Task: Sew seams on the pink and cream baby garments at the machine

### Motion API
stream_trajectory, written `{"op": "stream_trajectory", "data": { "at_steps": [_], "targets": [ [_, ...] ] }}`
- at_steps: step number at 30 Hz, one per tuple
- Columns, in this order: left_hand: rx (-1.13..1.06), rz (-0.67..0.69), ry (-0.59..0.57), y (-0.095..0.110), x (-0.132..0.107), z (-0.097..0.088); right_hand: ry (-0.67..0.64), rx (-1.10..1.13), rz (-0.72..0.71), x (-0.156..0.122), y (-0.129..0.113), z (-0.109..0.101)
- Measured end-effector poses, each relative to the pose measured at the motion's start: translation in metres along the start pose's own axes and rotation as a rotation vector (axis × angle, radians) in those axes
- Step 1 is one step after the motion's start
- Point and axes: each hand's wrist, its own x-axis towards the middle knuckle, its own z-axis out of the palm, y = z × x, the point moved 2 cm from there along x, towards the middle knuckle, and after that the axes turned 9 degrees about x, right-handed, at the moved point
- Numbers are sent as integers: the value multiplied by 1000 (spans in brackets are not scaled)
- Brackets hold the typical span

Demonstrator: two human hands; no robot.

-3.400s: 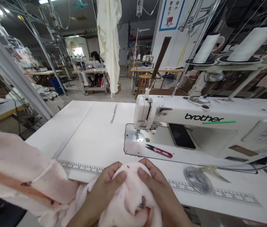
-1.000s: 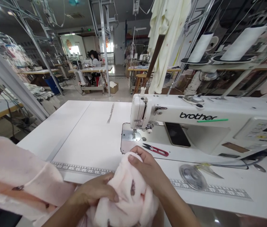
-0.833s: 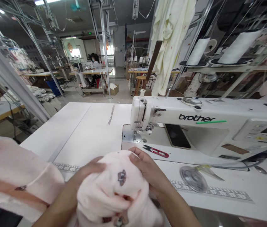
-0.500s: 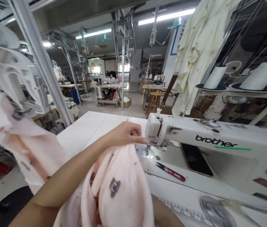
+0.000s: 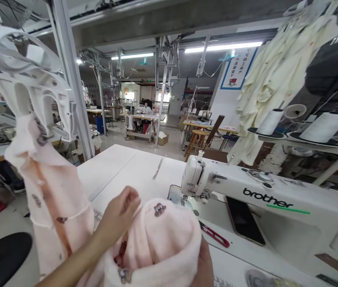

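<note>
A pale pink garment piece [image 5: 166, 239] with brown animal prints is bunched up in front of me, its opening folded round. My right hand [image 5: 206, 263] wraps round its right side, the fingers mostly hidden behind the cloth. My left hand [image 5: 121, 211] is at the cloth's upper left edge with its fingers curled closed; whether they pinch any cloth cannot be made out. Beyond the cloth stands a white sewing machine [image 5: 231, 187], its needle area just past the cloth's right top. Red-handled thread snips [image 5: 215, 234] lie beside the cloth on the machine bed.
A black phone [image 5: 243, 221] lies under the machine arm. At left, another pink printed piece [image 5: 58, 195] hangs from a white hanger clamp [image 5: 58, 107] by a metal post [image 5: 73, 79]. Thread cones [image 5: 326, 125] and cream garments [image 5: 272, 79] are at right. Farther back, a person [image 5: 148, 107] sits.
My left hand has come down and left, away from the needle area. The pink piece is lower and more rounded, and my right hand now shows at its right side. The view has shifted slightly.
</note>
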Motion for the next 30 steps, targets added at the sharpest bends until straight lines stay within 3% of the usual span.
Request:
{"op": "stream_trajectory", "data": {
  "at_steps": [3,6,8,10,13,15,18,23,26,30],
  "targets": [
    [145,-110,-205,-20,-43,10,-30,106,74,11,8,14],
    [151,-143,-227,-27,-60,16,1,151,230,11,8,17],
    [-75,-157,-232,-32,-60,16,45,184,295,10,6,14],
    [-490,-236,-304,-38,-58,16,62,217,322,9,3,10],
    [-1086,-423,-409,-45,-55,19,27,196,386,7,6,7],
    [-1260,-565,-422,-49,-54,23,0,176,440,5,10,8],
    [-1360,-697,-439,-54,-51,31,4,198,456,1,14,6],
    [-1365,-654,-243,-63,-47,33,6,228,459,-5,13,-4],
    [-1334,-643,-223,-64,-48,31,-34,214,481,-8,12,-2],
    [-1296,-651,-208,-65,-49,30,20,183,396,-10,8,6]
  ]
}}
